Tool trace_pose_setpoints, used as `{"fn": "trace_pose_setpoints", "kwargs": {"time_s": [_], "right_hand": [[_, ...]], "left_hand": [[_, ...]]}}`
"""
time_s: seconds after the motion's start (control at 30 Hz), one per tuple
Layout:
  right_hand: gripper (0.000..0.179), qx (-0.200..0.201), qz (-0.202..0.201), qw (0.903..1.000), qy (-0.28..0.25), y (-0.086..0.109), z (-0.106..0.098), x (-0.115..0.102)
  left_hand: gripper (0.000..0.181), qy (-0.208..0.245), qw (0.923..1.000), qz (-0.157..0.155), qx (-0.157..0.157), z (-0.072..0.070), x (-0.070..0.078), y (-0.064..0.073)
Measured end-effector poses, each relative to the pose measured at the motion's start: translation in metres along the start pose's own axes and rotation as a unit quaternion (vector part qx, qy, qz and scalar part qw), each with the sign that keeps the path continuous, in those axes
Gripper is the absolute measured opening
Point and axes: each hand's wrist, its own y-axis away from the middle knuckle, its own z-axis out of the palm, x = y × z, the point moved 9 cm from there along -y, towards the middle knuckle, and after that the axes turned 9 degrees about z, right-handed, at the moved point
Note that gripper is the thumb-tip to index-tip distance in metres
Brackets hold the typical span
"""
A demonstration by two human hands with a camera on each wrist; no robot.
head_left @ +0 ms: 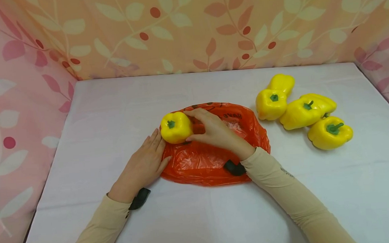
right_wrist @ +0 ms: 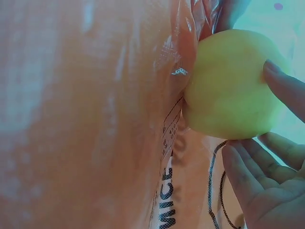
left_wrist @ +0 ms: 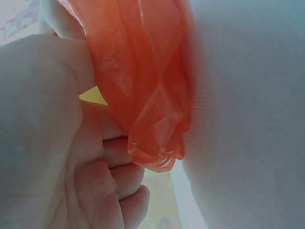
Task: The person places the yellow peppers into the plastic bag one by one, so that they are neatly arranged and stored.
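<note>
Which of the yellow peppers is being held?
The pepper over the left end of the red bag: the right hand grips it. The other peppers lie right of the bag, with no hand on them.

Backdrop [head_left: 183,44], yellow-peach: is spanning eleven to one o'clock, bearing cream and rust leaves with red dots. Left panel [head_left: 22,91], pink: is hanging from eight to ten o'clock, showing white and rose leaves. Right panel [head_left: 382,54], pink: is rising near two o'clock, repeating the print; all three may be fabric. Table [head_left: 207,221], white-covered: is stretching towards six o'clock, showing faint creases.
</note>
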Motion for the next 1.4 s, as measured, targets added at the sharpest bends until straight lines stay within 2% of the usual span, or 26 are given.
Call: {"fn": "trace_pose_setpoints", "kwargs": {"time_s": [0.2, 0.37, 0.57, 0.67, 0.87, 1.13, 1.4], "right_hand": [[0.066, 0.014, 0.004, 0.9998, -0.016, 0.000, -0.001, 0.002], [0.066, 0.008, 0.026, 0.9974, -0.067, -0.001, 0.000, 0.008], [0.063, -0.021, 0.058, 0.9840, -0.167, -0.004, 0.006, 0.017], [0.064, -0.031, 0.071, 0.9796, -0.186, -0.005, 0.008, 0.022], [0.070, -0.038, 0.086, 0.9824, -0.161, -0.006, 0.008, 0.026], [0.079, -0.032, 0.072, 0.9899, -0.118, -0.004, 0.007, 0.021], [0.080, -0.031, 0.067, 0.9912, -0.110, -0.003, 0.005, 0.016]], "left_hand": [[0.067, 0.004, 1.0000, 0.000, 0.002, -0.001, 0.000, 0.000], [0.067, 0.007, 1.0000, -0.003, 0.001, 0.000, 0.000, 0.000], [0.069, 0.005, 1.0000, -0.001, 0.000, -0.001, 0.000, -0.001], [0.070, 0.003, 1.0000, 0.001, 0.001, -0.001, 0.001, -0.001], [0.070, 0.002, 1.0000, 0.002, 0.000, 0.000, 0.000, -0.001], [0.072, 0.005, 1.0000, 0.002, 0.001, -0.001, 0.000, -0.001], [0.072, 0.008, 1.0000, 0.000, 0.002, -0.001, 0.000, -0.001]]}}
